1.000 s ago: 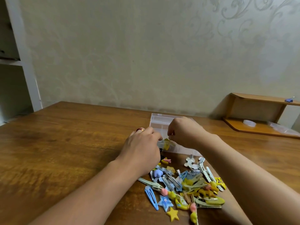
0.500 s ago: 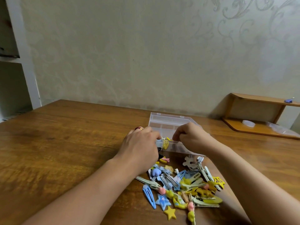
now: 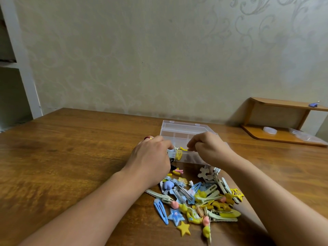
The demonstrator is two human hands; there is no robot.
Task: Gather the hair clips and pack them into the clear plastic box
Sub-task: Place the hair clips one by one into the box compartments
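Clear plastic box [image 3: 179, 132]: open, lid raised behind, centre frame, few yellow clips inside. Hair clips [image 3: 198, 197]: multicoloured loose pile, lower centre, just below the box

The left hand [image 3: 150, 157] covers the near left corner of the clear plastic box [image 3: 182, 132], and its fingertips are out of sight behind its own knuckles, so whether they pinch anything cannot be told. The right hand [image 3: 207, 150] hides the box's near right part; its curled fingers hide what, if anything, they hold. Inside the box only a few yellow and white bits [image 3: 179, 153] show, too small to name. Both forearms run off the lower edge. The counter [image 3: 71, 157] is cut by the left and lower edges. A small purple object [image 3: 313, 104] on the wooden shelf [image 3: 284, 105] is too small to identify.
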